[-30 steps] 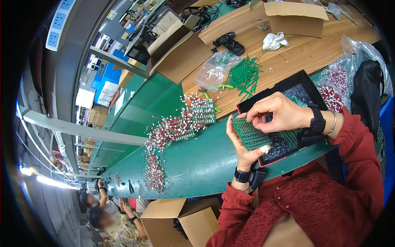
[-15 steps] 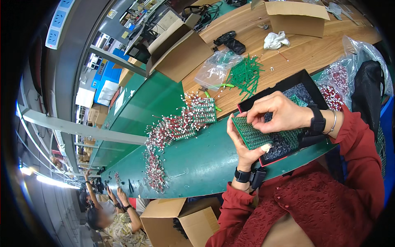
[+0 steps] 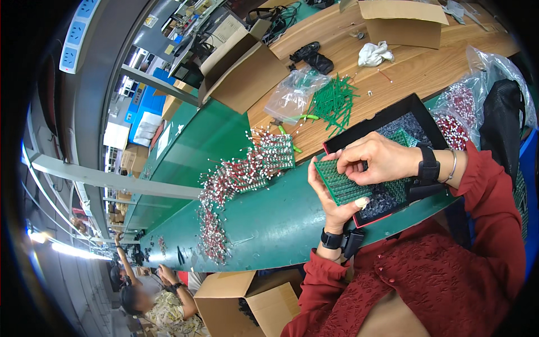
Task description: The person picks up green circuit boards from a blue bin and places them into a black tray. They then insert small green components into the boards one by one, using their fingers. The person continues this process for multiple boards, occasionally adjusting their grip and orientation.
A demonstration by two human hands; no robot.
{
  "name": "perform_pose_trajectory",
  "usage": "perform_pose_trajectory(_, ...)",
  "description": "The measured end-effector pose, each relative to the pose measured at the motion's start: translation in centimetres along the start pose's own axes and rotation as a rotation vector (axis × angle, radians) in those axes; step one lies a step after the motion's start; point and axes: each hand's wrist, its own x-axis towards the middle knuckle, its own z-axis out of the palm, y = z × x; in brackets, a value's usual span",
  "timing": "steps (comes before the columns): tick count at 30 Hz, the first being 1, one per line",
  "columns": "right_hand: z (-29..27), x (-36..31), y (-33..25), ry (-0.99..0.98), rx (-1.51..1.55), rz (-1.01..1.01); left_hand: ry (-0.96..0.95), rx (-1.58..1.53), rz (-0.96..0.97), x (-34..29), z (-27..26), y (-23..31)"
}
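The left hand (image 3: 332, 206) grips the green circuit board (image 3: 343, 189) edgewise, best kept steady; the right hand (image 3: 383, 159) curls fingers over it, grip indiscernible.

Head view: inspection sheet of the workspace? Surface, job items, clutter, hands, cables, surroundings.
Surface: green worktop, with a wood-grain table beyond.
Job items: green circuit board, hand-held; black tray containing small dark parts.
Clutter: green strips, clear plastic bag, white cloth.
Left hand: grips the board.
Right hand: fingers curled at the board's face; any grip hidden.
Cables: red-and-white wire leads heaped; black cables.
Surroundings: cardboard boxes, power strip, co-worker.
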Motion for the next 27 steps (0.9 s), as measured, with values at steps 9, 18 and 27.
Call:
perform_pose_trajectory(9, 0.3, 0.3, -0.6, 0.091, 0.216, 0.03, 0.012, 0.064, -0.06, -0.6, -0.5, -0.4)
perform_pose_trajectory(18, 1.0, 0.5, -0.4, 0.133, 0.057, -0.125, -0.033, 0.197, -0.056, -0.4, -0.8, 0.0)
perform_pose_trajectory(27, 1.0, 0.4, -0.7, 0.142, 0.107, -0.082, -0.036, 0.165, -0.06, -0.3, -0.6, 0.1)
